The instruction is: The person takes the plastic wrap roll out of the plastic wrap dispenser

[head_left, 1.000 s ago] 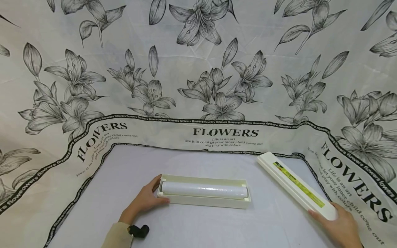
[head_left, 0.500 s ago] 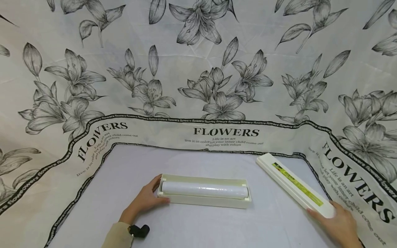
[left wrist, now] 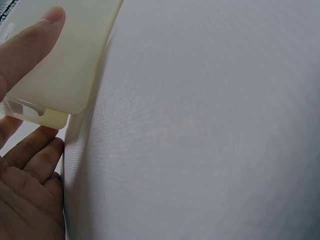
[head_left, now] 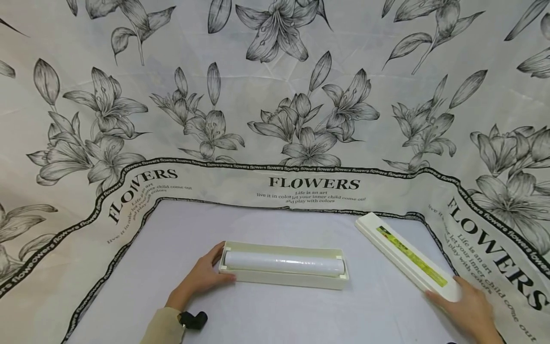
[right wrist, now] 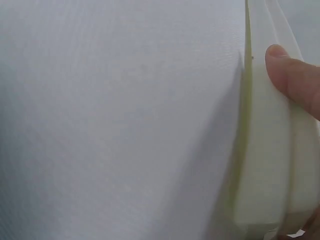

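A cream plastic wrap dispenser box [head_left: 283, 280] lies lidless on the white cloth in the head view, with a roll of clear plastic wrap [head_left: 283, 263] inside it. My left hand [head_left: 208, 272] grips the box's left end, thumb along the front wall and fingers behind. In the left wrist view the thumb presses the box wall [left wrist: 65, 65]. To the right, my right hand [head_left: 468, 306] holds the near end of the long white lid [head_left: 386, 248], which bears a yellow-green label and slants toward the back. The right wrist view shows the thumb on the lid's side [right wrist: 267, 150].
A white cloth [head_left: 258, 315] covers the table. Behind and at both sides hangs a curtain [head_left: 318, 184] printed with lilies and the word FLOWERS. A black wrist camera [head_left: 193, 320] sits at my left sleeve.
My right hand and the lid's near end have shifted slightly up and left. The left hand and the box stay in place.
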{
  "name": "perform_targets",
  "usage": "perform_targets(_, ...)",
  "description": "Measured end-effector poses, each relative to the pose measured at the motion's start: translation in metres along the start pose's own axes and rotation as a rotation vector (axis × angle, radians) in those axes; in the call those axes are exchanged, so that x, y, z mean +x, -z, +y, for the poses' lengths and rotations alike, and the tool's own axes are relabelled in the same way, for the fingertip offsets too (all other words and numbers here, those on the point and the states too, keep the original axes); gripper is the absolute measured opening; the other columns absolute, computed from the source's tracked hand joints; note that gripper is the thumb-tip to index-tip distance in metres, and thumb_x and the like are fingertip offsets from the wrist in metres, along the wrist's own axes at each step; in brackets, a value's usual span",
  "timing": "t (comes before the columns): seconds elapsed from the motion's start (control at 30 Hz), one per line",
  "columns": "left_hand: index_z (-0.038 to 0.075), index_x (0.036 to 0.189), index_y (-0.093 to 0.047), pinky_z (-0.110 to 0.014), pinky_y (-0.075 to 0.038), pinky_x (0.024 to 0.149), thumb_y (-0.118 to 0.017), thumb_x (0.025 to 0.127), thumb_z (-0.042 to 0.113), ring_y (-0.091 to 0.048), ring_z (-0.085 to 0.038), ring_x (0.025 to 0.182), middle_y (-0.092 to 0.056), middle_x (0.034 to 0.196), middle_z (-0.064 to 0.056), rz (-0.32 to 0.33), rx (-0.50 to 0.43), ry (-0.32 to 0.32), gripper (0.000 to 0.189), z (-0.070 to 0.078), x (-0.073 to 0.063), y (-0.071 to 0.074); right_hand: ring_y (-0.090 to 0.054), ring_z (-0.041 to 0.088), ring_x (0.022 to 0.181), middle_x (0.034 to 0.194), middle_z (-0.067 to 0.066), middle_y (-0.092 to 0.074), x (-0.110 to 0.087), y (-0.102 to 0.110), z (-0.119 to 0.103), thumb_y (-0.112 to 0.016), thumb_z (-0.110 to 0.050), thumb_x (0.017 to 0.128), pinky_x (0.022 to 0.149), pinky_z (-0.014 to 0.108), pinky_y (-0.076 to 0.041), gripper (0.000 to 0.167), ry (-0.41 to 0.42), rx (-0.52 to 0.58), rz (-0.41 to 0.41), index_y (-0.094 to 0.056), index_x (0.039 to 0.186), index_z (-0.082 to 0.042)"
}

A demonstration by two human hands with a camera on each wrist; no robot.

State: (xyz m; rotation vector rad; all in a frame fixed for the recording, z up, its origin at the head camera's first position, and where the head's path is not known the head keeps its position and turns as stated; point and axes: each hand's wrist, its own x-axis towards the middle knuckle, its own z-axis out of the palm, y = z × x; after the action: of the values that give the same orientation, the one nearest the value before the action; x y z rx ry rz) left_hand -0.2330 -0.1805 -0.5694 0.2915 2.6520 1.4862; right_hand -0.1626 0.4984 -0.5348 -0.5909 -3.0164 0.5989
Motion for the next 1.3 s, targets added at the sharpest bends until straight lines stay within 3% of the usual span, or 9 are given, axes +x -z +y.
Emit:
perform_targets(0.13, 0.013, 0.16, -0.036, -0.053, -0.037, 0.122, -0.095, 0.07, 0.044, -0.043, -0.036, 0.148, -0.044, 0.161, -0.014, -0.001, -0.008, 0.002, 0.112, -0.001, 0.0, -0.001, -0.037, 0.064, 0.121, 0.138, 0.05, -0.029, 0.004, -0.001, 0.0, -0.074, -0.068, 0.082, 0.1, 0.076, -0.037, 0.122, -0.026, -0.026, -0.038, -0.024, 0.15, 0.019)
perform_targets(0.4, 0.014, 0.159, -0.036, -0.053, -0.037, 0.122, -0.095, 0.07, 0.045, -0.044, -0.036, 0.148, -0.045, 0.16, -0.014, -0.002, -0.016, -0.007, 0.111, -0.002, 0.0, -0.003, -0.034, 0.066, 0.125, 0.139, 0.05, -0.029, 0.002, 0.006, -0.008, -0.075, -0.06, 0.085, 0.103, 0.077, -0.036, 0.112, -0.03, -0.058, -0.076, -0.028, 0.147, 0.02)
perform_targets(0.57, 0.014, 0.159, -0.037, -0.054, -0.037, 0.122, -0.095, 0.07, 0.046, -0.044, -0.036, 0.148, -0.046, 0.16, -0.014, 0.002, -0.015, -0.017, 0.111, -0.002, 0.0, -0.002, -0.03, 0.066, 0.128, 0.142, 0.05, -0.028, 0.0, 0.012, -0.02, -0.073, -0.053, 0.089, 0.108, 0.079, -0.029, 0.104, -0.016, -0.049, -0.049, -0.027, 0.148, 0.02)
perform_targets(0.73, 0.014, 0.159, -0.037, -0.053, -0.036, 0.122, -0.095, 0.07, 0.045, -0.043, -0.036, 0.148, -0.045, 0.16, -0.013, 0.001, -0.022, -0.021, 0.111, -0.002, 0.0, -0.002, -0.031, 0.066, 0.125, 0.138, 0.049, -0.034, -0.004, 0.016, -0.029, -0.07, -0.047, 0.092, 0.105, 0.08, -0.023, 0.095, 0.091, -0.038, 0.044, -0.032, 0.144, 0.022)
perform_targets(0.93, 0.014, 0.16, -0.036, -0.053, -0.036, 0.122, -0.095, 0.07, 0.044, -0.043, -0.036, 0.148, -0.045, 0.161, -0.014, 0.002, -0.034, -0.015, 0.112, -0.001, 0.0, -0.001, -0.039, 0.064, 0.118, 0.133, 0.049, -0.041, -0.012, 0.024, -0.05, -0.073, -0.041, 0.091, 0.1, 0.077, -0.029, 0.088, 0.202, -0.065, 0.129, -0.037, 0.14, 0.023)
perform_targets(1.3, 0.013, 0.159, -0.037, -0.053, -0.037, 0.122, -0.095, 0.07, 0.043, -0.044, -0.036, 0.148, -0.046, 0.159, -0.015, 0.007, -0.029, -0.024, 0.111, 0.001, -0.001, 0.0, -0.043, 0.062, 0.118, 0.135, 0.048, -0.041, -0.027, 0.035, -0.097, -0.075, -0.037, 0.093, 0.092, 0.076, -0.039, 0.086, 0.334, 0.038, 0.168, -0.036, 0.143, 0.022)
